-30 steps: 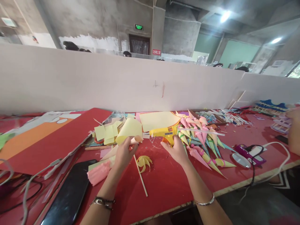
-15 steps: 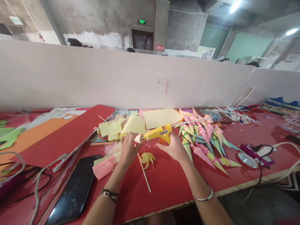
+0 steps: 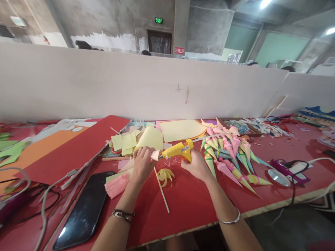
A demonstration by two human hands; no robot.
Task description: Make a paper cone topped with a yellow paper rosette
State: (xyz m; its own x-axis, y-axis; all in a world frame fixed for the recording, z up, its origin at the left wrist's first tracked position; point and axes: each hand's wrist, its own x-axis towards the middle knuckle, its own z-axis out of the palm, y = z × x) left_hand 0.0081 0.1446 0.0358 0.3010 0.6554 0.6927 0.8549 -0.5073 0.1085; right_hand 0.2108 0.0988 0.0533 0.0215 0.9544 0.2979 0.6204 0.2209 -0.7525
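My left hand [image 3: 142, 165] is closed on a small peach-coloured paper piece [image 3: 156, 155], which looks rolled; its far end is hidden by the fingers. My right hand [image 3: 196, 165] grips the handle of a yellow hot glue gun [image 3: 176, 150] with a clear glue stick out of its back. The gun points left, its nozzle at the paper piece; whether they touch I cannot tell. Below, a curled yellow paper flower shape [image 3: 165, 176] lies on the red table beside a thin pale stick [image 3: 163, 197]. A roll of pink crepe paper [image 3: 117, 185] lies by my left wrist.
Several pastel paper cones [image 3: 230, 146] are heaped at the right. Beyond them lies a purple device [image 3: 291, 172] with a cable. A black phone [image 3: 83, 212] and a red sheet [image 3: 70, 157] are at the left. Cream paper [image 3: 180, 130] lies behind, before a white partition [image 3: 131, 83].
The fingers of my right hand have drawn in closer to the glue gun's handle. My left hand keeps its hold on the paper piece. The whole view has shifted slightly.
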